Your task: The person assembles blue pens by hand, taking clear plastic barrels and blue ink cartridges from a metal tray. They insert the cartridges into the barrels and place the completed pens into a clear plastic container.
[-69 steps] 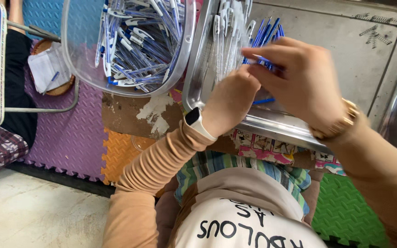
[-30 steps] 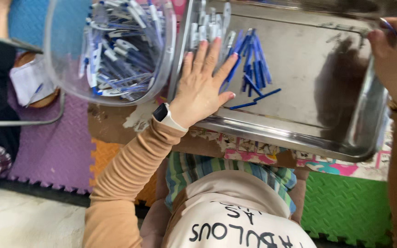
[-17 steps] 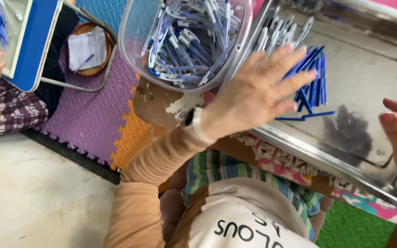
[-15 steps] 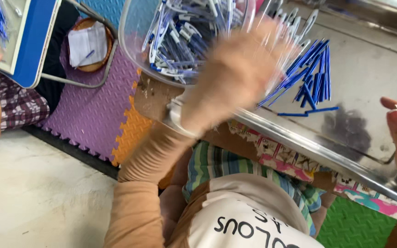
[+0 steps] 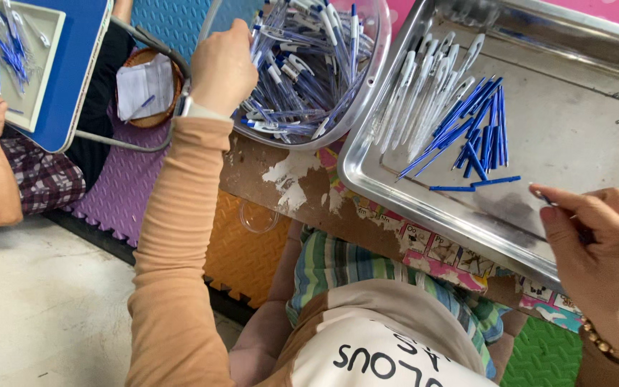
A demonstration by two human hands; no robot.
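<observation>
The left hand [image 5: 222,68] closed on pens in the clear bowl [image 5: 377,64], a fetching step by the look. The right hand [image 5: 600,254] pinched a small part, beside the steel tray [image 5: 410,197].

left hand [image 5: 222,68]: among clear-and-blue pens [image 5: 302,64] | sleeve [image 5: 177,236]: peach | beside right hand [image 5: 600,251]: silver tray [image 5: 574,143], blue refills [image 5: 478,129] | below: striped cloth [image 5: 338,261] (green, blue) | mats [image 5: 120,193]: purple, orange

Left arm: long ribbed tan sleeve [image 5: 173,244]; watch [image 5: 184,106] worn at wrist. Right wrist: gold beaded bracelet [image 5: 614,349]. Tan top [image 5: 381,344] with dark lettering; striped multicolour garment [image 5: 338,261] noted beneath.
</observation>
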